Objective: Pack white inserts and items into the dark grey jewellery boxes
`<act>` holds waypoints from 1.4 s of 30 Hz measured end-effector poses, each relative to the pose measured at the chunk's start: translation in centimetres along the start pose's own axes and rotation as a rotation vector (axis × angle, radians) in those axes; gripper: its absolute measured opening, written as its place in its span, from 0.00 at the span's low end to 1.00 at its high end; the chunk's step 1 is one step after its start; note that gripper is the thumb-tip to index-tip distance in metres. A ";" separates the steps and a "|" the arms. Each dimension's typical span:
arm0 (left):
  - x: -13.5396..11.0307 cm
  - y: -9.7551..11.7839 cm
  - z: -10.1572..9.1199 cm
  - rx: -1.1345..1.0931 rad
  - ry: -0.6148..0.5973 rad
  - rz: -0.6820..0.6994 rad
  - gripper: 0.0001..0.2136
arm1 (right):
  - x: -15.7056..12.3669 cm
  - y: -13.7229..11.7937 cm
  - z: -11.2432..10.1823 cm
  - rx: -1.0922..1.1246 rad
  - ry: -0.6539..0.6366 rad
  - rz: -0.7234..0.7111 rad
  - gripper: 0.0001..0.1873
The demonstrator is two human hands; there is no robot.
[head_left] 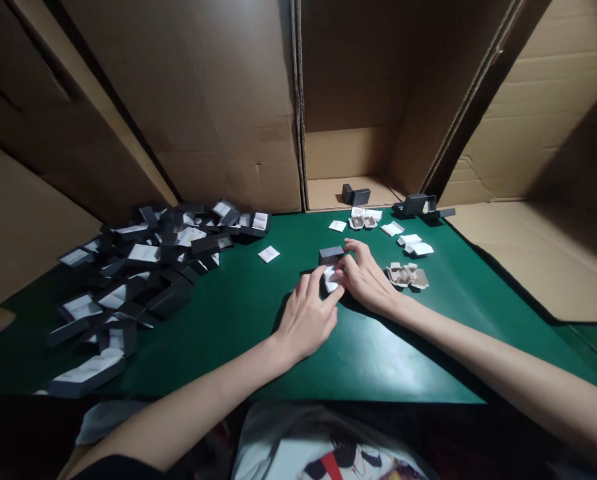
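Left hand [307, 315]: fingers curved — grip unclear
Right hand [367, 277]: fingers bent — grip unclear
Box [331, 254]: oblong, beyond left fingertips
Lining [331, 281]: white, between fingertips

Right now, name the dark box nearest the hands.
The dark box by the left hand and right hand; others sit in the pile or farther back.

At lower left of centre, my left hand [307, 315] can pass over open green tabletop [218, 333]; heaped dark boxes [171, 297] block the frame's left, cardboard walls [193, 100] the top, a card insert [407, 275] the space beside my right hand [367, 280].
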State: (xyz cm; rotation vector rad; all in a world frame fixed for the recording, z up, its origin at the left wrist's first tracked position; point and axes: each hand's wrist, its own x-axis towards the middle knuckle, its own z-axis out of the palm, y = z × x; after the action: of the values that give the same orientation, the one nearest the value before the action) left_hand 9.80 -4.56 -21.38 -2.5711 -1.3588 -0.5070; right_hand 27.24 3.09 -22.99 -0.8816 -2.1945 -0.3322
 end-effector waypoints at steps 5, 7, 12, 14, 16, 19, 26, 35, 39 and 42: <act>0.5 -0.6 0.2 -0.006 -0.006 0.069 0.18 | 0.0 0.0 -0.3 -0.022 -0.026 -0.009 0.06; 0.8 -0.9 0.3 0.015 0.010 0.082 0.17 | 0.2 0.0 -0.5 -0.038 -0.025 -0.027 0.07; 1.2 -1.3 0.5 0.055 0.098 0.054 0.15 | 0.3 0.0 -0.2 -0.082 0.003 -0.036 0.10; 1.3 -1.3 0.7 0.068 0.109 0.042 0.15 | 0.3 0.0 0.1 -0.097 0.006 -0.047 0.11; 1.3 -1.4 0.9 0.093 0.103 0.041 0.14 | 0.3 0.0 0.3 -0.101 0.012 -0.064 0.11; 1.5 -1.3 0.8 0.160 0.058 0.039 0.17 | 0.4 0.0 0.4 -0.104 0.016 -0.081 0.09; 3.7 0.0 -1.0 0.301 -0.159 0.003 0.15 | 0.4 0.0 0.1 -0.046 0.012 -0.065 0.12; 3.2 -0.8 -0.2 0.294 -0.016 0.132 0.11 | -0.7 3.2 -4.8 0.083 -0.071 -0.176 0.13; 3.1 -1.3 0.0 0.238 0.080 0.180 0.12 | -0.6 5.9 -6.5 0.094 0.090 -0.061 0.11; 3.1 -1.5 0.7 0.133 0.139 0.264 0.16 | -0.7 7.7 -7.2 -0.004 0.108 -0.010 0.10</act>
State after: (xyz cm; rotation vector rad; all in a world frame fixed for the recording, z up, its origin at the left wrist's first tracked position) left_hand 10.36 -1.13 -20.82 -2.5024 -0.9566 -0.5180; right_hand 36.69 4.95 -18.72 -0.8356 -2.0996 -0.3800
